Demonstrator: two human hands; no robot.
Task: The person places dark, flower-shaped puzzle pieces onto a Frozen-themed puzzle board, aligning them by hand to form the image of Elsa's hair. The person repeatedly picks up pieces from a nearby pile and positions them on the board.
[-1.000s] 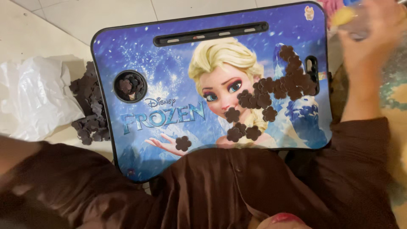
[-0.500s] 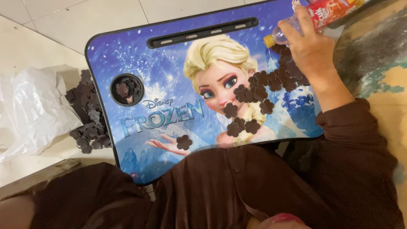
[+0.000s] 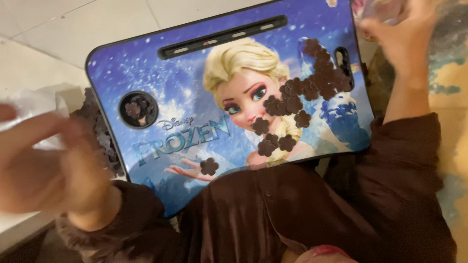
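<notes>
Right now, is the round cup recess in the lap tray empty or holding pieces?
Holding pieces: the round recess in the lap tray has a few dark flower-shaped pieces inside.

A lap tray (image 3: 161, 73) lies across the person's lap, flower-shaped pieces (image 3: 312, 87) scattered on its right half, one piece (image 3: 209, 166) near its front edge, more in its round cup hole (image 3: 138, 109) at left

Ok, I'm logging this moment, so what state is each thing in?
Lap tray: flat across the lap, tilted in view.
Brown flower pieces: scattered on the tray's right side, one apart.
Round cup hole: holds a few pieces.
Left hand: raised, blurred, fingers spread.
Right hand: at the tray's far corner, touching something blurred.
</notes>
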